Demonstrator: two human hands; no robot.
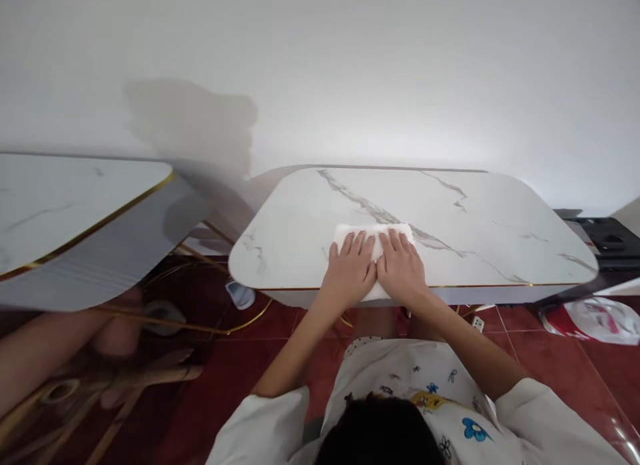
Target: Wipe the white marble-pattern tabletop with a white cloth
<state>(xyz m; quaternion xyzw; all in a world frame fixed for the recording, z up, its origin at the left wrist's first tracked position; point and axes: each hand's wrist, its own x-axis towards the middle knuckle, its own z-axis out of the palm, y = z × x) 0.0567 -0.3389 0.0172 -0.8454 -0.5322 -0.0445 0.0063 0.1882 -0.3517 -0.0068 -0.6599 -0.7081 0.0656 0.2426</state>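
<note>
A white cloth [373,232] lies flat near the front edge of a white marble-patterned table [480,211]. My left hand [350,266] rests palm down on the cloth's left part, its fingers stretched forward and slightly apart. Beside it, my right hand [399,261] presses on the cloth's right part with fingers also extended. The two thumbs are close together at the middle. Part of the cloth shows beyond the fingertips and between the wrists, hanging at the table's front edge.
Another marble-patterned table [75,205] with a gold edge stands at the left. A person's bare legs [60,338] and a wooden stool [120,385] are below it. At the right are a black appliance [607,241] and a red-and-clear plastic package [595,320].
</note>
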